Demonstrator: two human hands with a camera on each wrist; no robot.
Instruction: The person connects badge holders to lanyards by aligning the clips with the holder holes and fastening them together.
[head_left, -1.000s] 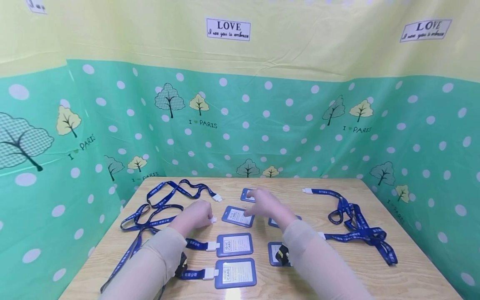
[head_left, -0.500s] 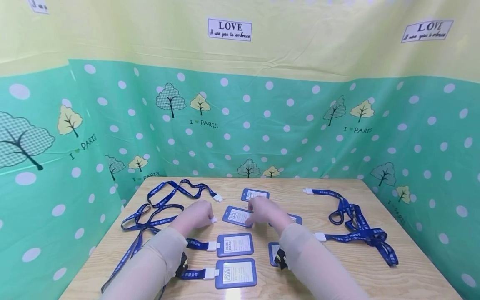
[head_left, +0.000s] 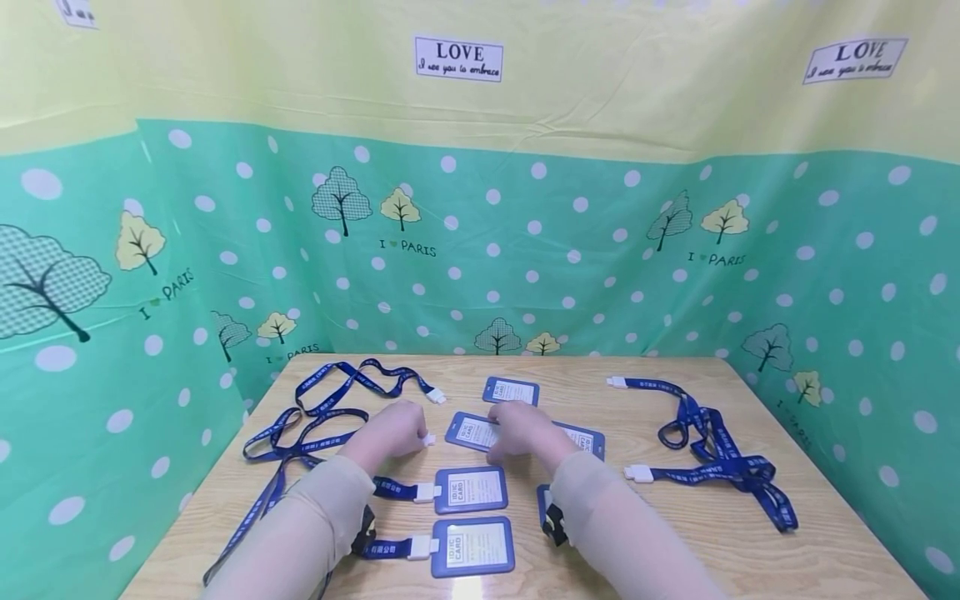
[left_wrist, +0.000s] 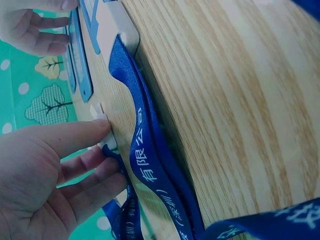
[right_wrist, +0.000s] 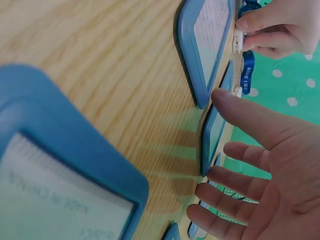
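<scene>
In the head view my left hand (head_left: pixel 399 427) pinches the white clip (head_left: pixel 429 439) of a dark blue lanyard between thumb and fingers. The left wrist view shows this white clip (left_wrist: pixel 106 131) just above the wooden table. To its right lies a blue card holder (head_left: pixel 468 432) with its slotted end toward the clip; the two are apart. My right hand (head_left: pixel 522 435) straddles the holder's other end, thumb along the near edge and fingers along the far edge. In the right wrist view this card holder (right_wrist: pixel 214 131) lies flat between thumb and fingertips.
Two card holders (head_left: pixel 471 488) nearer me are attached to lanyards. One loose card holder (head_left: pixel 512 390) lies behind, another (head_left: pixel 588 442) beyond my right hand, and one (head_left: pixel 543 502) under my right wrist. More blue lanyards (head_left: pixel 326 405) spread left, others (head_left: pixel 708 433) right.
My right hand has come down from over the rear card holder, nearer me, onto the end of the tilted one. The left hand keeps its pinch in the same place.
</scene>
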